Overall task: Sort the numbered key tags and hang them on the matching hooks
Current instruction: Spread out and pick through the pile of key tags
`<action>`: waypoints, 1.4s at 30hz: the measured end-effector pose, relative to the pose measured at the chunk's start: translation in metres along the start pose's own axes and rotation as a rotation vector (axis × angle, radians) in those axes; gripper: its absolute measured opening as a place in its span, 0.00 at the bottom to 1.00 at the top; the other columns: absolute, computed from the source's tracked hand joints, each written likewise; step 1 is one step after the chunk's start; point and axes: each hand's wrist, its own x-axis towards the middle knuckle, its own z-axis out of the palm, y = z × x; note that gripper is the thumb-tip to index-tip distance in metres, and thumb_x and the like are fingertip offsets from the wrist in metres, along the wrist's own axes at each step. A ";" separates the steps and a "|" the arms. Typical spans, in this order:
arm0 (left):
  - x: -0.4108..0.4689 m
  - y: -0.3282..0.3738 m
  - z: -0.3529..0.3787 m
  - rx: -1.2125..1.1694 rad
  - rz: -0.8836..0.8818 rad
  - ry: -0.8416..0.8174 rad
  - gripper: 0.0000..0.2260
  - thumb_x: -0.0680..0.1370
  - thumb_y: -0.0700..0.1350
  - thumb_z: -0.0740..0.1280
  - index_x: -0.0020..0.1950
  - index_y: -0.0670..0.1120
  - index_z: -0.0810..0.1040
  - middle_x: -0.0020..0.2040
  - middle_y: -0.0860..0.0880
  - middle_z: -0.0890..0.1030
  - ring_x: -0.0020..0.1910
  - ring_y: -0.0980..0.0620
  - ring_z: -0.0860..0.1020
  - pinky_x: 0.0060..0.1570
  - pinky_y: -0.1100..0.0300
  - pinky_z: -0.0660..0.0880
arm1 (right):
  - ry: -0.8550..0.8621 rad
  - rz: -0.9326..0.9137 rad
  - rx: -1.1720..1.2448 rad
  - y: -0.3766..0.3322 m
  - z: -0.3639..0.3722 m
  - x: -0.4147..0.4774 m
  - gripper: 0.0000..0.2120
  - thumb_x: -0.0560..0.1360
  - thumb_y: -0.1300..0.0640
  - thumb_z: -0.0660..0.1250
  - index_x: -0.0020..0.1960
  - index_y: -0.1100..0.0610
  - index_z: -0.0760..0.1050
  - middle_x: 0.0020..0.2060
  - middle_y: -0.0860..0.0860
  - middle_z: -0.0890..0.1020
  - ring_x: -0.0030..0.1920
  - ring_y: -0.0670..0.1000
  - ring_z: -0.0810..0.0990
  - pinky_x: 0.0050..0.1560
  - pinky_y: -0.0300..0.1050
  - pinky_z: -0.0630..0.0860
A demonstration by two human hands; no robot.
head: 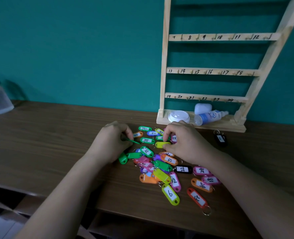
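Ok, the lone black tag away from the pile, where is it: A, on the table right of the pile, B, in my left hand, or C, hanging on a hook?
A: the black tag lies flat on the table, right of the pile, near the rack base.

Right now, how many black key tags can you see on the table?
2: one black tag in the pile; a second black tag alone near the rack base. The pile may hide more.

Dim, soft-focus, edges bent by wide-angle
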 end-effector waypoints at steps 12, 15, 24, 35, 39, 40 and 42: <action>-0.007 -0.020 -0.018 -0.062 -0.023 -0.133 0.09 0.75 0.49 0.78 0.48 0.62 0.82 0.51 0.61 0.79 0.50 0.61 0.78 0.46 0.66 0.71 | -0.036 -0.072 -0.016 0.006 -0.001 -0.004 0.09 0.74 0.52 0.78 0.40 0.44 0.79 0.47 0.41 0.78 0.56 0.44 0.74 0.64 0.52 0.70; -0.010 -0.023 -0.023 -0.062 -0.028 -0.215 0.09 0.75 0.51 0.78 0.52 0.61 0.82 0.53 0.60 0.80 0.51 0.62 0.78 0.47 0.69 0.71 | -0.005 -0.078 -0.017 0.008 -0.003 -0.004 0.06 0.75 0.53 0.76 0.42 0.44 0.80 0.47 0.41 0.79 0.55 0.44 0.74 0.62 0.53 0.70; -0.022 -0.037 -0.033 -0.102 0.054 -0.355 0.16 0.71 0.54 0.82 0.56 0.64 0.83 0.56 0.60 0.78 0.55 0.63 0.77 0.55 0.68 0.72 | -0.003 -0.041 -0.074 0.020 -0.031 -0.010 0.06 0.78 0.56 0.73 0.47 0.44 0.82 0.47 0.40 0.77 0.54 0.43 0.74 0.58 0.54 0.74; -0.020 -0.041 -0.031 -0.038 0.077 -0.312 0.11 0.71 0.53 0.81 0.49 0.60 0.83 0.53 0.60 0.79 0.52 0.64 0.77 0.49 0.68 0.70 | -0.008 -0.038 -0.162 0.005 -0.002 -0.009 0.06 0.79 0.47 0.73 0.56 0.44 0.83 0.51 0.40 0.73 0.61 0.47 0.70 0.67 0.53 0.66; -0.023 -0.040 -0.034 -0.084 0.089 -0.277 0.11 0.70 0.51 0.83 0.46 0.60 0.83 0.48 0.60 0.81 0.49 0.65 0.77 0.46 0.66 0.70 | -0.017 0.004 -0.186 0.004 0.002 -0.002 0.09 0.78 0.45 0.73 0.56 0.45 0.82 0.51 0.41 0.74 0.61 0.48 0.71 0.66 0.51 0.66; -0.024 -0.039 -0.035 -0.091 0.092 -0.286 0.12 0.69 0.51 0.83 0.45 0.60 0.83 0.47 0.61 0.82 0.49 0.65 0.78 0.46 0.67 0.70 | -0.019 0.013 -0.191 0.004 0.003 -0.001 0.09 0.78 0.45 0.74 0.56 0.45 0.82 0.51 0.42 0.75 0.61 0.48 0.71 0.65 0.50 0.65; -0.027 -0.038 -0.036 -0.093 0.098 -0.307 0.11 0.69 0.50 0.83 0.45 0.60 0.84 0.46 0.63 0.83 0.48 0.65 0.79 0.46 0.68 0.72 | -0.022 0.031 -0.194 0.004 0.003 0.000 0.08 0.78 0.45 0.74 0.55 0.45 0.82 0.52 0.43 0.76 0.60 0.48 0.72 0.65 0.50 0.65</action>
